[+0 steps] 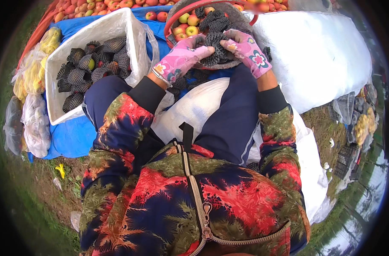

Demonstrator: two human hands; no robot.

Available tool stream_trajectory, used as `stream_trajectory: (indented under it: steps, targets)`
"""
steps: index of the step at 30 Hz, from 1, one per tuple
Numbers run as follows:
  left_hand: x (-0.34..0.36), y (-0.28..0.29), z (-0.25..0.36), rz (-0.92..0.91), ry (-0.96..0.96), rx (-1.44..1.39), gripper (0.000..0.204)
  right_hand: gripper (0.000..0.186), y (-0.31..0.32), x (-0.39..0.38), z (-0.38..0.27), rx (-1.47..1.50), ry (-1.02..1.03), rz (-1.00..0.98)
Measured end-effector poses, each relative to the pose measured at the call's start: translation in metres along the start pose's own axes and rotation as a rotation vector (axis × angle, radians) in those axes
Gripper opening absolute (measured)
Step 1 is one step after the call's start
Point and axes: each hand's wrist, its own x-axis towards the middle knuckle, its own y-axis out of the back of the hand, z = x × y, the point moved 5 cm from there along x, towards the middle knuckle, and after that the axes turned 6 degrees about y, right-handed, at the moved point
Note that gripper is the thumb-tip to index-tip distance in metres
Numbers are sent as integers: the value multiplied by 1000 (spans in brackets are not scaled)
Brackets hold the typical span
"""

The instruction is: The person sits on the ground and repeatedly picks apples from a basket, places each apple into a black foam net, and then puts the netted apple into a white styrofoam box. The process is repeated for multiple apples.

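Pink floral gloves with bare fingertips cover both my hands. My left hand [181,59] and my right hand [248,50] meet over a basket [169,26] with a red handle. Between them they pinch a dark foam fruit net [216,41]; whether an apple sits inside it I cannot tell. Red and yellow apples [187,26] lie in the basket beside my left hand, with more dark nets heaped behind my fingers. To the left, a white foam box [52,85] lined with clear plastic holds several apples in dark nets [90,64].
A pile of apples [105,7] spreads across the far side, next to a blue tarp [73,135]. Bags of yellow nets [34,74] stand at the far left. A large white sack [309,55] lies to the right. A dark crate [344,161] rests on the grass.
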Motion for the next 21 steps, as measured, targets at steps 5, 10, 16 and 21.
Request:
stream_trajectory:
  steps: [5,10,16,21]
  targets:
    - [-6,-1,-8,-63,-165,31,62,43,-21,-3,36,116,48,102]
    - [6,17,-19,92,-87,173,59,35,-48,-8,35,125,91,114]
    - [-9,19,2,454,-432,787,44,23,-48,-12,11,346,287,177]
    - [6,23,-14,411,-356,542,38,41,-70,-15,26,497,260,-87]
